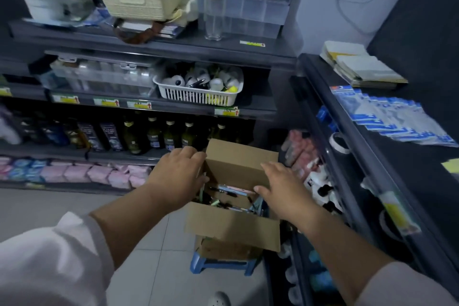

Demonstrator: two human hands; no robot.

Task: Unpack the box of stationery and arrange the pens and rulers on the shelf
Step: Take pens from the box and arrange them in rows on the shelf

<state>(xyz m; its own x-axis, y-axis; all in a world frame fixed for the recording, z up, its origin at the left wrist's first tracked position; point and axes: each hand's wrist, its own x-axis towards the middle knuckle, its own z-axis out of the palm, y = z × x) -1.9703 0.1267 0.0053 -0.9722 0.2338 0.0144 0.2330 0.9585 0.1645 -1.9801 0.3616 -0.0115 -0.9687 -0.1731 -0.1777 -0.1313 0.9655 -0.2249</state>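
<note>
Box (pixel 233 226) stands open on a blue stool (pixel 221 266), in the corner where the front shelf (pixel 159 47) meets the right shelf (pixel 372 156). Its right wall is just beside the right shelf's edge, so there is little room there. To its left we see open tiled floor (pixel 154 231).

Rear flap stands upright, in front of a row of bottles (pixel 154 131). Front flap is folded out toward us and hangs past the stool's edge. The opening between the two flaps faces up.

Left hand (pixel 178 171): fingers bent over the left edge of the rear flap, thumb toward the inside. We read this as a grip on the box.

Right hand (pixel 283 189): fingers nearly straight and a little spread, laid on the box's right side, thumb pointing in over the contents. It holds nothing.

Pens (pixel 231 190) lie loose in the box, between the two hands, in a jumble. The upper ones run roughly left to right, long axis across the opening; lower ones lie at mixed angles. We cannot tell any rulers apart in the pile.

Front shelf has several dark tiers with yellow price tags on their lips. A white basket (pixel 198 97) sits on the second tier, well above the box. The picture is slightly blurred.
</note>
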